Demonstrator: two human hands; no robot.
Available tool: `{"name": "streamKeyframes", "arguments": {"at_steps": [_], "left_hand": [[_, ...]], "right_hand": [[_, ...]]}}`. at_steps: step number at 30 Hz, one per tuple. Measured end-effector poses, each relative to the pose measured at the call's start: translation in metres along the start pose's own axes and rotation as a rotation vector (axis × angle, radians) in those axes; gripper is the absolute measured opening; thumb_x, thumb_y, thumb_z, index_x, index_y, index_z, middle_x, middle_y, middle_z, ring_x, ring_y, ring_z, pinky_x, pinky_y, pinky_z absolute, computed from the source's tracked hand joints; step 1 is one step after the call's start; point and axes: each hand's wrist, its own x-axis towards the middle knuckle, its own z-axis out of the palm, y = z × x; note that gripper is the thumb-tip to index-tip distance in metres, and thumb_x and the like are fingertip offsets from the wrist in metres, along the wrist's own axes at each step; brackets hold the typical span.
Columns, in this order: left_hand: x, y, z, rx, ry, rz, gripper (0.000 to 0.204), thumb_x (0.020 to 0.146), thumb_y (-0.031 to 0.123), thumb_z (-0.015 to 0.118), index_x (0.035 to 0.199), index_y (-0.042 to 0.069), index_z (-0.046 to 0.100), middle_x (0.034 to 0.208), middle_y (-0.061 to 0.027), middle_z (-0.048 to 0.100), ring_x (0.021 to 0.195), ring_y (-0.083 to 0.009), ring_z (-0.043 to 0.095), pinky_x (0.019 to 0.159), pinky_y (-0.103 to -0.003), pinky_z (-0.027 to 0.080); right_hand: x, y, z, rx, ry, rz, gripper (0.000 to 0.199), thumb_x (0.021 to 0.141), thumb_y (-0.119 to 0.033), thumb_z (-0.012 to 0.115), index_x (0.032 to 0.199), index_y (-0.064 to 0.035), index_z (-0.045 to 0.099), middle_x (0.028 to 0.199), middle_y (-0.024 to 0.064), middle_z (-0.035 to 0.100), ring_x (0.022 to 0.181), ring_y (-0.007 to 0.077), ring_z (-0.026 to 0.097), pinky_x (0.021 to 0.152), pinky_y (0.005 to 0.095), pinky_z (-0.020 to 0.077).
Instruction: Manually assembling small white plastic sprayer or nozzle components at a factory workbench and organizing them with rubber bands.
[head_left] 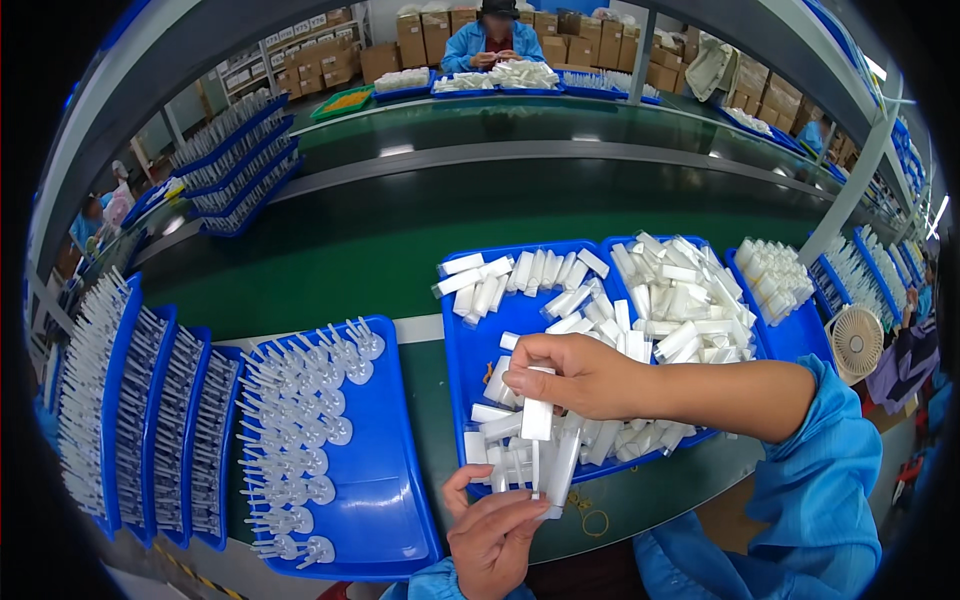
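My right hand (585, 375) pinches a white rectangular tube-like piece (537, 418) between thumb and fingers, holding it upright above the near-left part of a blue tray (458, 370). Just below, the fingers of my left hand (492, 540) close around the lower end of a thin white stem (536, 465). A clear, flat-sided sleeve (563, 468) stands tilted beside the stem at the same fingertips. The upper piece is close over the stem; I cannot tell whether they touch. Many similar white pieces (600, 320) lie loose in the tray around my hands.
Left of me, a blue tray (375, 480) carries rows of clear round-based parts with white stems (300, 440). Several more filled trays (150, 420) lean beside it. Rubber bands (595, 522) lie near the table edge. A fan (855, 340) stands right. Across the green belt (400, 215) sits a co-worker (495, 45).
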Motion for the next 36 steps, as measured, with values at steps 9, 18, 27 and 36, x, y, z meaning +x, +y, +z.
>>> {"name": "streamKeyframes", "arguments": {"at_steps": [9, 18, 27, 36], "left_hand": [[0.000, 0.002, 0.002, -0.045, -0.029, -0.037, 0.005, 0.073, 0.007, 0.067, 0.079, 0.007, 0.067, 0.076, -0.0072, 0.063, 0.081, -0.0239, 0.055, 0.089, -0.044, 0.034], [-0.007, -0.012, 0.004, -0.054, -0.045, 0.153, 0.011, 0.074, 0.014, 0.069, 0.080, 0.006, 0.062, 0.084, -0.0096, 0.061, 0.092, -0.0304, 0.051, 0.088, -0.045, 0.034], [-0.016, -0.006, -0.006, 0.121, -0.096, 0.023, 0.024, 0.074, 0.009, 0.069, 0.089, 0.005, 0.051, 0.101, -0.0127, 0.056, 0.106, -0.0346, 0.044, 0.091, -0.046, 0.033], [-0.013, -0.003, -0.003, -0.077, 0.050, -0.049, 0.023, 0.071, -0.002, 0.067, 0.091, 0.003, 0.058, 0.109, -0.0158, 0.055, 0.115, -0.0358, 0.041, 0.094, -0.044, 0.034]], "right_hand": [[-0.016, -0.003, -0.006, -0.130, -0.012, -0.027, 0.024, 0.095, -0.030, 0.044, 0.094, -0.0065, 0.048, 0.080, 0.0029, 0.054, 0.072, 0.0096, 0.051, 0.064, 0.0261, 0.0424], [-0.044, 0.006, 0.026, -0.058, -0.105, -0.038, 0.025, 0.095, -0.030, 0.043, 0.094, -0.0052, 0.048, 0.066, 0.0072, 0.054, 0.062, 0.0153, 0.052, 0.056, 0.0305, 0.0409], [-0.015, -0.002, 0.012, -0.369, -0.282, -0.338, 0.028, 0.094, -0.027, 0.044, 0.102, -0.0052, 0.060, 0.087, 0.0122, 0.060, 0.082, 0.0259, 0.058, 0.073, 0.0333, 0.0446], [0.080, 0.029, -0.024, -1.466, 0.085, 0.002, 0.013, 0.068, -0.015, 0.064, 0.078, -0.0067, 0.067, 0.076, 0.0135, 0.065, 0.075, 0.0277, 0.064, 0.064, 0.0385, 0.0503]]}}
